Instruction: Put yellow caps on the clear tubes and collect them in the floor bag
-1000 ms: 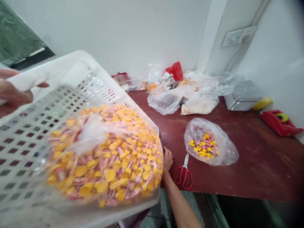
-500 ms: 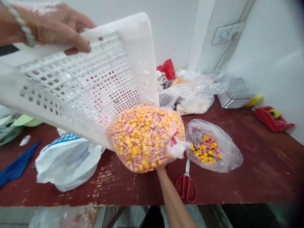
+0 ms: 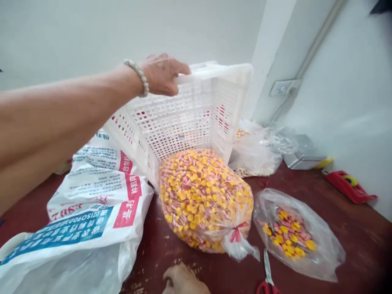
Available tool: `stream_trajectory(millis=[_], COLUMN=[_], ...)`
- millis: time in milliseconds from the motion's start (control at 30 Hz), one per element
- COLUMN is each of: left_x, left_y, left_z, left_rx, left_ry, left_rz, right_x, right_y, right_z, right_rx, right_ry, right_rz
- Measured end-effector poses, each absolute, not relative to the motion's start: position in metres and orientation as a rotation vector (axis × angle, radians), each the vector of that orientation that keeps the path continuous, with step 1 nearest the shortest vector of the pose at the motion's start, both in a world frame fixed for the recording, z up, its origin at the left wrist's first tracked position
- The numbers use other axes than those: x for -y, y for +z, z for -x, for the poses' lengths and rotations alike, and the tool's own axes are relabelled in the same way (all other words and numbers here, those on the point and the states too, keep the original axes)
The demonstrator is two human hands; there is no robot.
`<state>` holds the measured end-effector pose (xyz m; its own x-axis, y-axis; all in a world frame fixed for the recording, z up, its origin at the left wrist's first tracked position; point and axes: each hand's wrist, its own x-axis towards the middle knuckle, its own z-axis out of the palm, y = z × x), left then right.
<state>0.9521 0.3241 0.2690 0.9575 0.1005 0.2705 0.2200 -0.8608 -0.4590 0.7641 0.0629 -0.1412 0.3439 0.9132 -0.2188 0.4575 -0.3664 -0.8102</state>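
My left hand (image 3: 163, 75), with a beaded bracelet on its wrist, grips the upper rim of a white plastic basket (image 3: 180, 102) that is tilted, its opening towards me. At the basket's lower edge lies a large clear bag (image 3: 205, 196) packed with small pink pieces with yellow caps, tied with a red tie at its right end. My right hand (image 3: 183, 279) is at the bottom edge of the view, below the bag and apart from it. Its fingers are only partly visible and look curled; what they hold, if anything, is hidden.
A printed white sack (image 3: 122, 204) lies on the left. To the right are an open clear bag (image 3: 321, 241) with a few similar pieces, red-handled scissors (image 3: 267, 269), a metal box (image 3: 303, 157) and a red tape dispenser (image 3: 349, 185). Crumpled plastic bags (image 3: 257, 151) lie behind.
The basket has swung right and become less tipped. My right hand has come out from under the tied bag, which now rests on the table. The printed sack shows more fully.
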Motion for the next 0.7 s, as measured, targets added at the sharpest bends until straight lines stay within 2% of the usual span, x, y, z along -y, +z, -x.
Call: stream_trajectory(millis=[100, 200, 267, 400, 600, 700], left_x=[-0.325, -0.322, -0.320, -0.325, -0.361, -0.381], left_y=[0.266, 0.268, 0.271, 0.264, 0.221, 0.207], left_z=[-0.950, -0.951, -0.951, -0.924, -0.836, -0.825], left_rx=[0.206, 0.241, 0.215, 0.187, 0.820, 0.932], left_ry=[-0.320, -0.297, -0.299, -0.469, -1.015, -1.247], left_rz=[2.583, 2.581, 2.583, 2.567, 2.492, 2.505], right_x=[-0.061, -0.063, -0.064, -0.063, -0.055, -0.057], right_y=[-0.099, -0.064, -0.058, -0.083, -0.099, -0.095], right_z=[-0.814, -0.906, -0.959, -1.009, -1.021, -1.018], right_rx=[1.160, 0.932, 0.811, 0.573, 0.736, 0.804], right_ry=[0.815, 0.180, -0.139, -0.093, 0.007, 0.048], right_rz=[1.984, 2.146, 2.367, 2.758, 2.773, 2.778])
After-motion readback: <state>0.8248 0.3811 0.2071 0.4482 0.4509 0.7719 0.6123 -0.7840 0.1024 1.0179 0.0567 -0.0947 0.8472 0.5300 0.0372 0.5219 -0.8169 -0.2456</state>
